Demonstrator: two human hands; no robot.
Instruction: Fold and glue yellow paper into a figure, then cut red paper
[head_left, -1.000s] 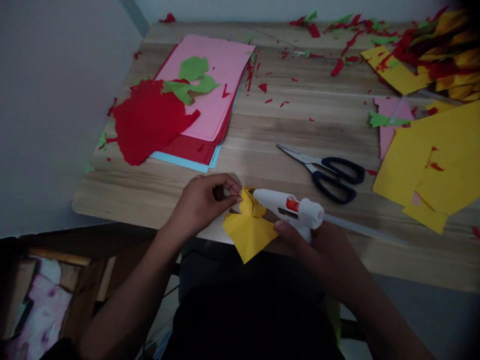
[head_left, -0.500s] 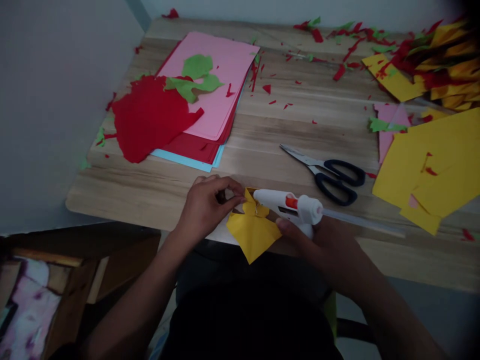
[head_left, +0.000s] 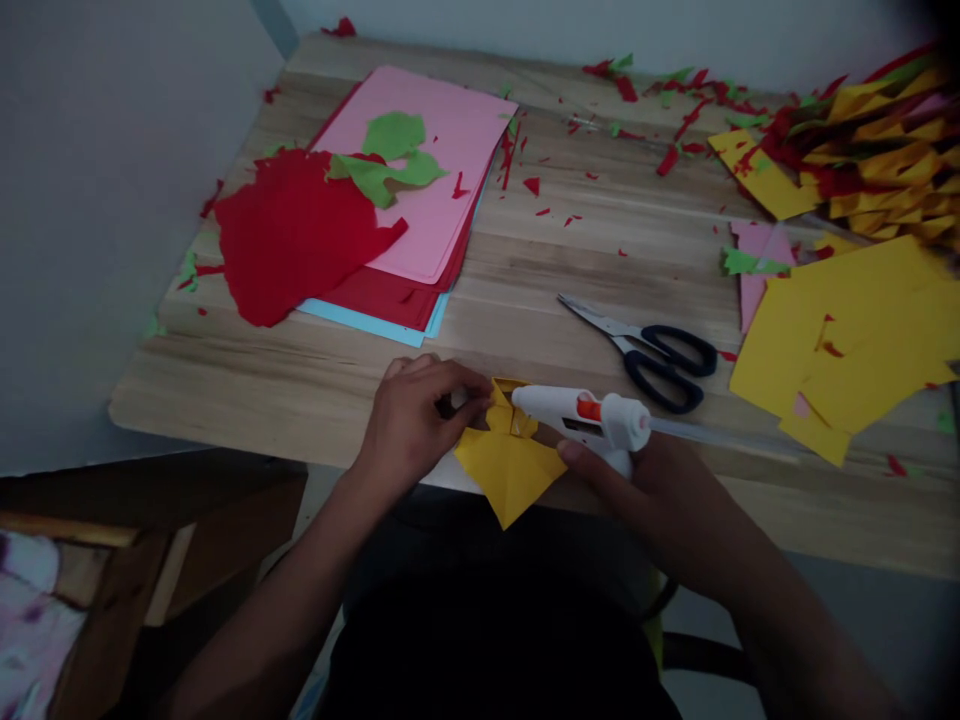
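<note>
- Right grip (head_left: 652, 490) is wrapped around the glue gun (head_left: 553, 404), apparently for aiming.
- Folded yellow paper (head_left: 510, 472), lower centre, is pinched by the left grip (head_left: 412, 412), seemingly for steadiness.
- Scissors (head_left: 628, 338) are laid beyond, right of centre.

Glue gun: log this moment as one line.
left hand: pinching yellow paper; right hand: holding glue gun; nozzle: at paper; scissors: on table
</note>
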